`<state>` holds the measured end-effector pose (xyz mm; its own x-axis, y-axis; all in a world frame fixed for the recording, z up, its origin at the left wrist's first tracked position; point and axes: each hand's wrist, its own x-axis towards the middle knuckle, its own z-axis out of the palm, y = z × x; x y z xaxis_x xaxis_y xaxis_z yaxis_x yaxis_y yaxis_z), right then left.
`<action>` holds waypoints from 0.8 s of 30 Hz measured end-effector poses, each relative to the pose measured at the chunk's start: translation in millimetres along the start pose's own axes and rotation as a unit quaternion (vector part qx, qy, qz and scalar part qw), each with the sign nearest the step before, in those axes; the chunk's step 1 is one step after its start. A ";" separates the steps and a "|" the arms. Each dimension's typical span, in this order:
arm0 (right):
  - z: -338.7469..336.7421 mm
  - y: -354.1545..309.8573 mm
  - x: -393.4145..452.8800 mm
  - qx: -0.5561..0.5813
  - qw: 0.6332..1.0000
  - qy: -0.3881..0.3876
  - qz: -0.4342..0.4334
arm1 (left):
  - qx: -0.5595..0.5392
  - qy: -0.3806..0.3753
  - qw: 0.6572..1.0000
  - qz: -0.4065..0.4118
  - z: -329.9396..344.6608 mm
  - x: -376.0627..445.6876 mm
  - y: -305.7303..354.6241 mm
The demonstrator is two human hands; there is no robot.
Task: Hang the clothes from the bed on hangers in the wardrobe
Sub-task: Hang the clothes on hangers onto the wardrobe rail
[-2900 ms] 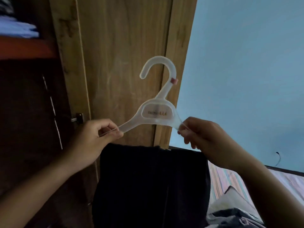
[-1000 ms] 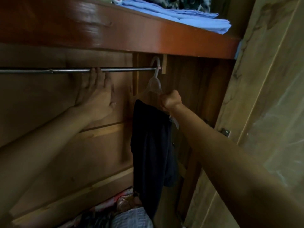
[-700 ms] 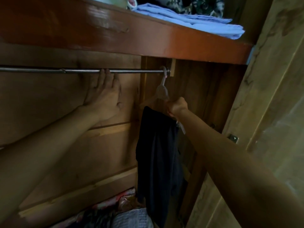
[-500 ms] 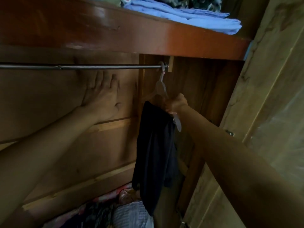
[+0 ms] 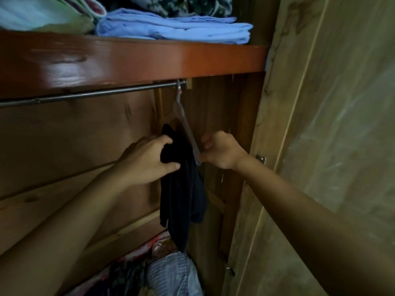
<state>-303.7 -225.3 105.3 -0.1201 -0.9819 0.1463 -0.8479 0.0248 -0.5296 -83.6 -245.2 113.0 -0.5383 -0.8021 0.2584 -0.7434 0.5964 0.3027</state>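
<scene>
Dark cloth point(image 5: 181, 184) hangs straight down from the hanger point(image 5: 185, 124) hooked at the rod's point(image 5: 89, 94) right end, left hand point(image 5: 147, 159) gripping its top fold, right hand point(image 5: 222, 150) pinching the hanger's near arm tip.

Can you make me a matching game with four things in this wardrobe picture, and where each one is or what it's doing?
Things:
1. clear hanger
2. dark garment
3. folded blue cloth
4. left hand

Places or states:
A. lying on the shelf above the rail
B. hooked on the metal rail at its right end
C. gripping the dark fabric near its top
D. draped over the hanger, hanging down

Pairs: 1-B, 2-D, 3-A, 4-C

The right hand pinches the hanger's lower end.
</scene>
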 end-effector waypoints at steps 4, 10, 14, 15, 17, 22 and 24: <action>-11.8 10.2 -43.7 -0.020 0.998 -0.056 -0.016 | 0.004 -0.027 0.999 0.016 19.3 -10.1 11.7; -26.3 21.9 -112.9 -0.082 0.987 -0.136 0.012 | -0.005 -0.095 0.994 0.047 38.7 -26.9 32.4; -27.4 33.7 -162.9 -0.117 0.987 -0.102 0.050 | 0.009 -0.143 0.984 0.104 44.8 -34.9 49.6; -26.9 37.5 -175.4 -0.126 0.986 -0.092 0.065 | 0.013 -0.152 0.981 0.116 46.1 -37.7 54.3; -27.3 43.7 -200.1 -0.128 0.984 -0.075 0.103 | 0.012 -0.170 0.976 0.138 51.1 -45.0 64.2; -30.9 52.2 -267.7 -0.157 0.957 -0.042 0.239 | -0.005 -0.181 0.962 0.203 71.9 -64.8 90.9; -30.1 55.4 -298.7 -0.180 0.941 -0.022 0.285 | 0.000 -0.215 0.950 0.224 85.8 -70.3 105.5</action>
<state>-330.4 75.0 57.4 -0.5938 -0.7964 -0.1147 -0.7729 0.6042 -0.1938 -158.2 -128.4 48.1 -0.9137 -0.4046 -0.0372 -0.4004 0.8812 0.2514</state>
